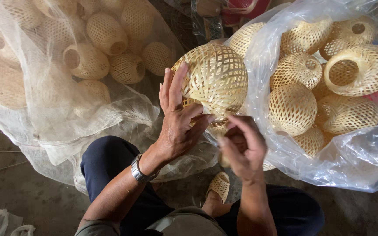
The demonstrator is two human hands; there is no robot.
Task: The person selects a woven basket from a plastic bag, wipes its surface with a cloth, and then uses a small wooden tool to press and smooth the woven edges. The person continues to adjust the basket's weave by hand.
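Two hands work one woven basket (215,78), held up between two heaped bags. Left to right: a mesh sack (44,109) full of similar baskets, then the left hand (178,124), fingers spread and pressed flat against the basket's side, a metal watch (141,172) on its wrist. The right hand (241,146) is curled under the basket's lower rim, fingers pinched together; what they grip I cannot tell. A clear plastic bag (285,148) of finished baskets sits at the right. The thin strips look brittle, so a hard squeeze could crack the weave or a splinter could prick a finger. Below is bare, dusty concrete floor (22,192) strewn with stray fibres; the room looks cluttered and dim.
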